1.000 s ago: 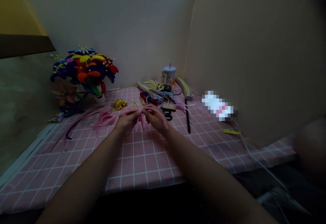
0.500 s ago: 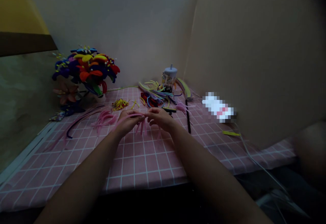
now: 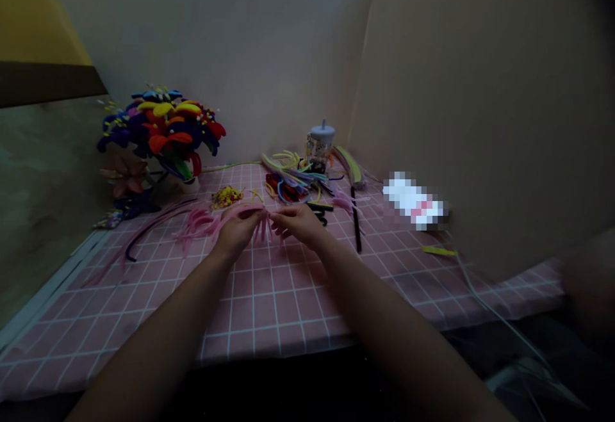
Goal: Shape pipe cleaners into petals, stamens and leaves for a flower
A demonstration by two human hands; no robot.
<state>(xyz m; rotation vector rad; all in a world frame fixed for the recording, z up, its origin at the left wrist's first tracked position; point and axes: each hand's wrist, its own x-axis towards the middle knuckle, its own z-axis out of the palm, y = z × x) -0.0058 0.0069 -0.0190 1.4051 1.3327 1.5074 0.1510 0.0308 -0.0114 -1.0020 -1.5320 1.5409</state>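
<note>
My left hand (image 3: 235, 231) grips a bunch of pink pipe cleaners (image 3: 263, 228), whose ends hang below my fingers and curve off to the left. My right hand (image 3: 298, 225) meets it from the other side, its fingertips pinching the same pink stems. More pink pipe cleaners (image 3: 198, 225) lie in a loose curled heap just left of my hands, and a dark purple stem (image 3: 154, 227) lies farther left. Both hands are low over the pink grid tablecloth (image 3: 269, 307).
A bouquet of pipe-cleaner flowers (image 3: 161, 129) stands at the far left. Yellow beads (image 3: 227, 197), a tangled pile of coloured stems (image 3: 288, 180), a lidded cup (image 3: 320, 146) and a black stem (image 3: 356, 227) lie ahead. A pixelated white package (image 3: 414, 202) sits right, against a beige board.
My hands have come lower and closer together. The pink stem that arched over my right hand a second ago no longer does; the pink stems now run left from my fingers.
</note>
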